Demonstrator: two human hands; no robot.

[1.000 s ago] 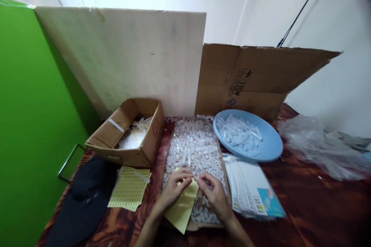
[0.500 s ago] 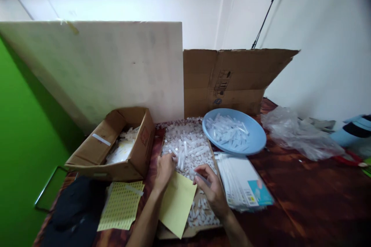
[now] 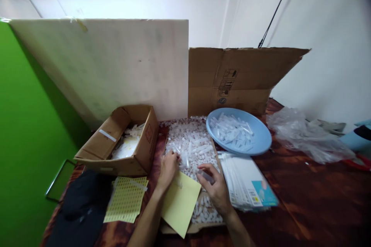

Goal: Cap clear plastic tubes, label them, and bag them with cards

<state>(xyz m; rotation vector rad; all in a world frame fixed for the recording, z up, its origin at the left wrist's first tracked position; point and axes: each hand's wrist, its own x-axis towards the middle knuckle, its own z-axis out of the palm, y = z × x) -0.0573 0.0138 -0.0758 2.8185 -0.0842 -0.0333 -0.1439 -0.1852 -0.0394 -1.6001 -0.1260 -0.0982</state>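
Observation:
My left hand (image 3: 167,168) reaches into a flat cardboard tray (image 3: 166,228) heaped with small clear plastic tubes (image 3: 193,142), its fingers curled among them near the tray's left side. My right hand (image 3: 216,189) hovers over the same tray and pinches one clear tube (image 3: 206,176). A plain yellow sheet (image 3: 180,203) lies between my wrists, over the tray's near edge.
A blue bowl (image 3: 261,137) with tubes sits at the back right. A stack of white printed cards (image 3: 249,183) lies right of the tray. A brown box (image 3: 123,141) stands left, a yellow label sheet (image 3: 126,200) and a black cloth (image 3: 79,210) in front. Crumpled plastic (image 3: 304,135) lies far right.
My hands, first together over the yellow sheet, have parted: the left went forward into the tubes, the right drew aside with one tube. The view shifted.

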